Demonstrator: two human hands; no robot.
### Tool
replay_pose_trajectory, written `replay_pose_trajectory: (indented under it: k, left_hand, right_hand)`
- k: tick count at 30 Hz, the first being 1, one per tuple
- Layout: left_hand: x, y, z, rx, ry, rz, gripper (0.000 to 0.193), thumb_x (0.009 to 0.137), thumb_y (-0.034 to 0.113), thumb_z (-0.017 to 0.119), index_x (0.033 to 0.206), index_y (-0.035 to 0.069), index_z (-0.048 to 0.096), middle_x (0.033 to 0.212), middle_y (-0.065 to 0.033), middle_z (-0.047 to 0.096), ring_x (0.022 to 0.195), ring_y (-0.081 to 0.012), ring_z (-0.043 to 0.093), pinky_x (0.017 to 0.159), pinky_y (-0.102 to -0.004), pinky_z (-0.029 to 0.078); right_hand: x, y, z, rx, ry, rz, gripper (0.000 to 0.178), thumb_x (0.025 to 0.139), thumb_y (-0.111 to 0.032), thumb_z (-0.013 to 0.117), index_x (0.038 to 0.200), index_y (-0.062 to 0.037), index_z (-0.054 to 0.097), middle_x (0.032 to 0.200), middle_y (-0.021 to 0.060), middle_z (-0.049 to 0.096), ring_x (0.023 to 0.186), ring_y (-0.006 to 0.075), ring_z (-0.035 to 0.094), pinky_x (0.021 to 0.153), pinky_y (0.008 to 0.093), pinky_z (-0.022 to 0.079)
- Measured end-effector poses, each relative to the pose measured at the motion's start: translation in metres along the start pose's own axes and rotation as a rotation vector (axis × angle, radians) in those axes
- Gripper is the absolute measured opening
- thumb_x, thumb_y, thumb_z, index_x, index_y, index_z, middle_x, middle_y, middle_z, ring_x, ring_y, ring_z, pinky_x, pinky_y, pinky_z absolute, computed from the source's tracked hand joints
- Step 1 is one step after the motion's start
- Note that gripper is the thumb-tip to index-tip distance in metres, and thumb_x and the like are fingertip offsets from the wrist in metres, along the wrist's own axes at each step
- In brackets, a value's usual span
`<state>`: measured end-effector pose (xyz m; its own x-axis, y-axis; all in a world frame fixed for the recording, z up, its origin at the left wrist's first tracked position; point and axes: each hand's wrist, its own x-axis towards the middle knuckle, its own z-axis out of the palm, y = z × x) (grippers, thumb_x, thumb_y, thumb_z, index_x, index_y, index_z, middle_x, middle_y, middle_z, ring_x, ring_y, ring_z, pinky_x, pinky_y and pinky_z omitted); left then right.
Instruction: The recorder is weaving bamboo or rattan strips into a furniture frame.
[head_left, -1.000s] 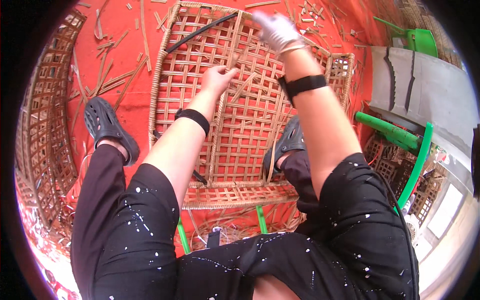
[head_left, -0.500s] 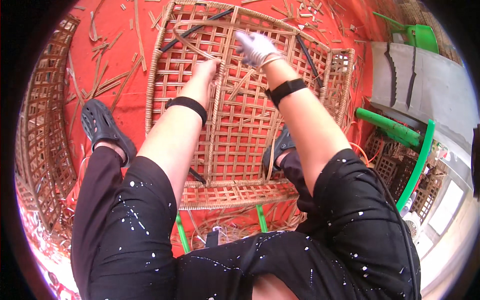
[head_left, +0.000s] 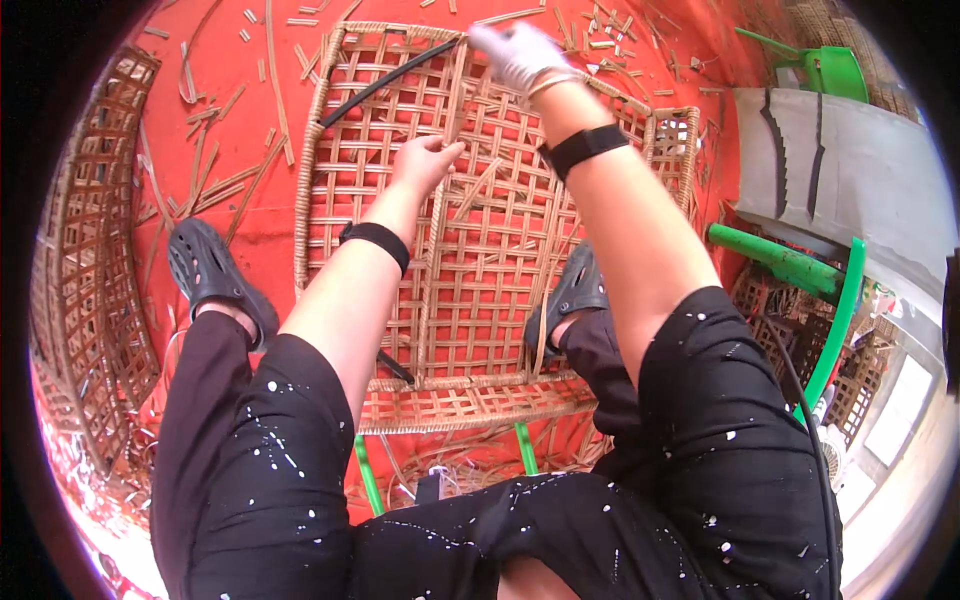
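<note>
A woven cane panel (head_left: 480,270) with an open lattice and wrapped rims lies before me. Above its middle rib, my bare left hand (head_left: 428,165) is closed, thumb and finger pinched on a cane strip (head_left: 458,90). Near the panel's far rim is my right hand (head_left: 520,58) in a white glove. Its fingers look closed at the strip's upper end, though motion blurs them. The strip runs nearly straight between both hands. Dark bars cross the panel's corners, one black bar (head_left: 385,85) at the far left. Short loose cane pieces (head_left: 478,190) lie on the lattice.
Cut cane scraps (head_left: 215,180) litter the red ground sheet (head_left: 265,205). Another woven panel (head_left: 95,250) stands at the left. On the right are a grey board (head_left: 790,150), green tubes (head_left: 775,258) and a green plastic item (head_left: 838,72). My dark clogs (head_left: 215,265) flank the panel.
My right hand has moved up toward the far rim. The cane strip, earlier a wide loop over the panel's far left part, now runs nearly straight between my hands.
</note>
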<state>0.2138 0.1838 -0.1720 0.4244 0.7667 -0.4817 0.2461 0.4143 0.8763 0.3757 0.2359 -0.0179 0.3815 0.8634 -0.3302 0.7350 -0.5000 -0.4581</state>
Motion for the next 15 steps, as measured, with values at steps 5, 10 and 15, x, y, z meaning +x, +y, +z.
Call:
replay_pose_trajectory:
  k: [5, 10, 15]
  left_hand:
    - [-0.006, 0.016, 0.001, -0.048, 0.124, -0.056, 0.034, 0.077, 0.026, 0.068, 0.091, -0.004, 0.065, 0.071, -0.009, 0.065, 0.057, -0.0127, 0.061, 0.055, -0.0259, 0.048]
    - [0.016, 0.0, -0.002, -0.315, 0.132, -0.302, 0.021, 0.079, 0.021, 0.064, 0.083, 0.0, 0.066, 0.066, -0.0081, 0.064, 0.053, -0.0137, 0.06, 0.047, -0.0293, 0.048]
    - [0.027, 0.003, -0.012, -0.345, 0.01, -0.485, 0.022, 0.084, 0.025, 0.054, 0.081, 0.004, 0.063, 0.065, -0.0067, 0.064, 0.05, -0.0142, 0.059, 0.041, -0.0264, 0.044]
  right_hand:
    - [-0.066, -0.088, -0.094, 1.201, -0.465, -0.21, 0.033, 0.082, -0.038, 0.058, 0.08, -0.0052, 0.054, 0.062, 0.0068, 0.055, 0.049, 0.0148, 0.051, 0.047, 0.028, 0.042]
    - [-0.023, -0.048, -0.017, 0.47, 0.72, -0.403, 0.036, 0.082, -0.036, 0.059, 0.103, -0.0083, 0.05, 0.07, 0.0091, 0.062, 0.052, 0.026, 0.056, 0.049, 0.0346, 0.046]
    - [-0.027, 0.042, 0.082, 0.406, -0.028, 0.097, 0.043, 0.085, -0.043, 0.048, 0.094, -0.0032, 0.06, 0.079, 0.0065, 0.066, 0.051, 0.0137, 0.06, 0.051, 0.0282, 0.048]
